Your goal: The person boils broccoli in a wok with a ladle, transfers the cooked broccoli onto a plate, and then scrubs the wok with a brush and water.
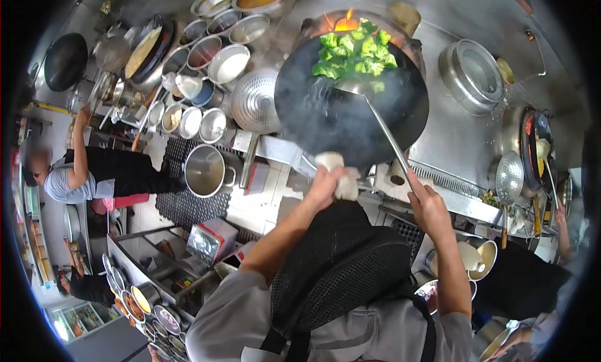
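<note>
A large dark wok point(338, 133) is tilted over a burner, steam rising from it and flames point(344, 23) showing behind its far rim. Green broccoli point(360, 52) sits near that far side. My left hand point(325, 185) grips a pale folded cloth point(341, 174) at the wok's near edge; the part of the wok under the cloth is hidden. In my right hand point(429, 205) is the long metal handle of a ladle point(355, 86), whose bowl rests in the wok just below the broccoli.
Left of the wok lie a perforated strainer point(255, 102) and several metal bowls point(230, 63). A steel pot point(472, 76) stands to the right. One co-worker point(81, 174) stands at far left, another person's arm point(561, 230) shows at right. A stockpot point(205, 170) is lower left.
</note>
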Tool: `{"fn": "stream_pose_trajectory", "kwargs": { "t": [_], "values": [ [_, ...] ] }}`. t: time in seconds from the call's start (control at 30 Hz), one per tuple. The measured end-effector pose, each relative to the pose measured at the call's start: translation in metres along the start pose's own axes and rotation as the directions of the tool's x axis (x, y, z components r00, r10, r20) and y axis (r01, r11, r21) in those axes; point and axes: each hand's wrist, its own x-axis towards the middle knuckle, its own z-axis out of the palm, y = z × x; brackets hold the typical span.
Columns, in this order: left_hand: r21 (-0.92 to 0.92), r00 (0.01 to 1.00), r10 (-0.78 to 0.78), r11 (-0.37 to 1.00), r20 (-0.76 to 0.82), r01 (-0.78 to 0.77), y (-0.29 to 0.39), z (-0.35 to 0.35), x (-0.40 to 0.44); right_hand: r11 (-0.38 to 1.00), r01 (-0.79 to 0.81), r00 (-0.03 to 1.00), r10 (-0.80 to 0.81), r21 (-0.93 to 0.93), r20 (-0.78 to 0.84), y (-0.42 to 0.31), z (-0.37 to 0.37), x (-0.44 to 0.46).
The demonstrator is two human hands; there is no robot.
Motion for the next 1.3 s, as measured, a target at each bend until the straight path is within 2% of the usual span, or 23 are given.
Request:
{"fn": "stream_pose_trajectory", "kwargs": {
  "t": [0.07,0.1,0.13,0.2,0.23,0.27,0.37,0.4,0.47,0.53,0.6,0.67,0.73,0.8,0.87,0.9,0.93,1.0,1.07,1.13,1.2,1.23,1.3],
  "values": [
    [-0.140,0.977,-0.187,0.975,-0.105,0.171,0.034,0.014,0.010,0.996,0.053,0.997,-0.057,0.073,0.047,-0.019,-0.032,-0.005],
    [-0.203,0.963,-0.186,0.968,-0.196,0.146,0.046,0.026,0.019,0.996,0.008,0.995,-0.017,0.092,0.102,-0.027,-0.047,-0.001],
    [-0.205,0.996,-0.091,0.975,-0.008,0.088,0.018,-0.002,0.052,0.996,0.007,0.994,-0.018,0.092,0.110,-0.034,-0.061,0.003],
    [-0.133,0.985,-0.057,0.990,-0.164,0.035,0.005,-0.007,0.047,0.978,-0.139,0.951,0.088,0.155,0.296,-0.049,-0.095,0.011],
    [-0.174,0.990,-0.037,0.985,-0.139,0.012,0.011,0.000,0.029,0.967,-0.241,0.895,0.189,0.081,0.405,-0.056,-0.119,0.011],
    [-0.211,0.993,-0.017,0.977,-0.114,-0.008,0.024,0.006,0.005,0.940,-0.284,0.883,0.180,0.188,0.433,-0.062,-0.138,0.007],
    [-0.229,0.980,-0.115,0.970,-0.163,0.076,0.048,0.023,0.001,0.964,-0.086,0.924,-0.018,0.253,0.381,-0.046,-0.153,-0.006],
    [-0.230,0.959,-0.161,0.967,-0.233,0.106,0.051,0.028,0.014,0.979,-0.161,0.897,0.091,0.128,0.433,-0.060,-0.160,0.006],
    [-0.261,0.989,-0.126,0.960,-0.075,0.102,0.073,0.049,0.038,0.975,-0.220,0.867,0.197,-0.003,0.459,-0.061,-0.148,0.028],
    [-0.114,0.991,-0.102,0.989,-0.089,0.092,0.016,0.014,0.094,0.996,-0.085,0.961,0.078,0.017,0.264,-0.020,-0.087,0.045],
    [0.023,0.958,0.198,0.980,-0.209,-0.197,-0.041,-0.007,0.091,0.984,0.173,0.984,-0.174,-0.050,-0.029,0.018,-0.014,0.051],
    [-0.022,0.996,0.048,0.999,-0.070,-0.049,-0.057,-0.033,0.050,0.989,0.007,0.998,-0.016,-0.151,-0.057,0.017,0.025,0.043],
    [0.063,0.999,0.034,0.998,-0.040,-0.032,-0.052,-0.043,0.018,0.997,0.066,0.993,-0.071,-0.045,-0.095,-0.003,0.014,0.026],
    [-0.017,0.998,0.045,0.999,-0.051,-0.046,-0.025,-0.024,0.009,0.998,0.012,1.000,-0.012,0.067,-0.004,-0.022,-0.012,0.008],
    [-0.193,0.987,-0.126,0.975,-0.097,0.106,0.007,-0.002,0.023,0.992,-0.032,0.995,0.021,0.122,0.097,-0.038,-0.043,0.003],
    [-0.219,0.982,-0.090,0.974,-0.166,0.052,0.010,0.006,0.048,0.989,-0.044,0.991,0.026,0.139,0.130,-0.039,-0.053,0.004],
    [-0.249,0.988,-0.118,0.964,-0.098,0.091,0.031,0.015,0.054,0.989,-0.048,0.991,0.029,0.140,0.132,-0.048,-0.067,0.008],
    [-0.252,0.998,-0.064,0.966,0.012,0.065,-0.003,-0.014,0.070,0.940,-0.327,0.880,0.265,0.100,0.393,-0.069,-0.108,0.016],
    [-0.247,0.993,0.007,0.968,-0.114,-0.035,0.013,0.001,0.015,0.908,-0.411,0.812,0.327,0.077,0.483,-0.084,-0.163,0.014],
    [-0.199,0.985,-0.057,0.980,-0.161,0.024,0.041,0.017,-0.001,0.858,-0.510,0.709,0.383,0.056,0.593,-0.079,-0.172,0.006],
    [-0.196,0.973,-0.168,0.971,-0.157,0.136,0.061,0.029,-0.001,0.947,-0.307,0.849,0.225,0.100,0.479,-0.064,-0.164,0.002],
    [-0.248,0.979,-0.096,0.968,-0.177,0.050,0.055,0.033,0.024,0.967,-0.229,0.891,0.164,0.108,0.422,-0.060,-0.155,0.006],
    [-0.174,0.979,-0.128,0.980,-0.160,0.100,0.047,0.032,0.072,0.993,-0.121,0.939,0.108,0.017,0.327,-0.047,-0.127,0.025]
  ]
}}
